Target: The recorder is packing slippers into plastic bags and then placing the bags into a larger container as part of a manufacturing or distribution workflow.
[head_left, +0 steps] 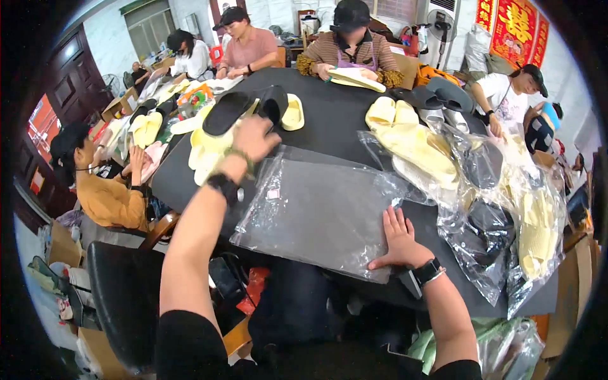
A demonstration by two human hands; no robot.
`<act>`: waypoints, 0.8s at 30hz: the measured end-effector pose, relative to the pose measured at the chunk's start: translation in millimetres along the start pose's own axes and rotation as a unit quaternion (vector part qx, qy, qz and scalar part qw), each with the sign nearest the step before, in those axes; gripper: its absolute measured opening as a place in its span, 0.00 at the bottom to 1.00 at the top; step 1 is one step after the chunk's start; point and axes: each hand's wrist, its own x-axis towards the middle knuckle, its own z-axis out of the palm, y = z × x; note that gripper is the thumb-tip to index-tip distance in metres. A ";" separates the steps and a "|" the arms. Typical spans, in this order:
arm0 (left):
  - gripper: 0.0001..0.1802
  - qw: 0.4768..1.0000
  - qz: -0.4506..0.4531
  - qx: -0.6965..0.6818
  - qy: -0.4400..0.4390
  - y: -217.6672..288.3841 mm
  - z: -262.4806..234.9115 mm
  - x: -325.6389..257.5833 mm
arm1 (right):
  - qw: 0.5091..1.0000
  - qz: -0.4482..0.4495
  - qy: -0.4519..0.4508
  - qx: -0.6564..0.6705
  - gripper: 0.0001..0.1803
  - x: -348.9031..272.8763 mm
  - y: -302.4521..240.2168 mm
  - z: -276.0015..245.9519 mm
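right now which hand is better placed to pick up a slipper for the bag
Left. The left hand is already stretched out over the yellow and black slippers, fingers curled on them. The right hand lies flat, pinning the clear plastic bag.

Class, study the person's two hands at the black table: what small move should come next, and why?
Probably closing the left hand on a pale yellow slipper from the pile. That hand is stretched over the slippers with nothing clearly gripped, while the right hand lies flat on an empty clear plastic bag, pinning it to the table.
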 end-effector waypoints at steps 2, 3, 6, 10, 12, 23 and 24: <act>0.34 0.997 0.073 -0.028 -0.029 36.3 25.5 -43.5 | 1.000 0.000 0.004 0.001 0.86 5.3 4.4 4.2; 0.39 0.992 0.057 -0.048 -0.105 69.4 24.4 -61.1 | 1.000 0.006 0.006 0.000 0.86 1.4 11.7 6.1; 0.42 0.978 0.040 -0.050 -0.199 107.0 6.9 -100.5 | 1.000 -0.016 0.019 0.004 0.79 -6.8 -0.7 -10.9; 0.43 0.960 0.040 -0.038 -0.275 95.1 21.7 -133.1 | 0.987 -0.033 0.046 0.148 0.56 -7.1 -17.8 -85.1; 0.41 0.967 0.022 -0.062 -0.247 91.5 27.6 -137.3 | 0.964 -0.074 0.253 0.037 0.43 -9.5 -22.2 -123.2; 0.42 0.967 0.026 -0.049 -0.249 104.8 28.6 -134.0 | 0.937 0.129 0.266 -0.186 0.20 41.1 85.7 -139.5; 0.41 0.968 0.024 -0.050 -0.245 102.2 28.7 -135.6 | 0.921 0.126 0.334 -0.159 0.17 38.2 75.6 -152.3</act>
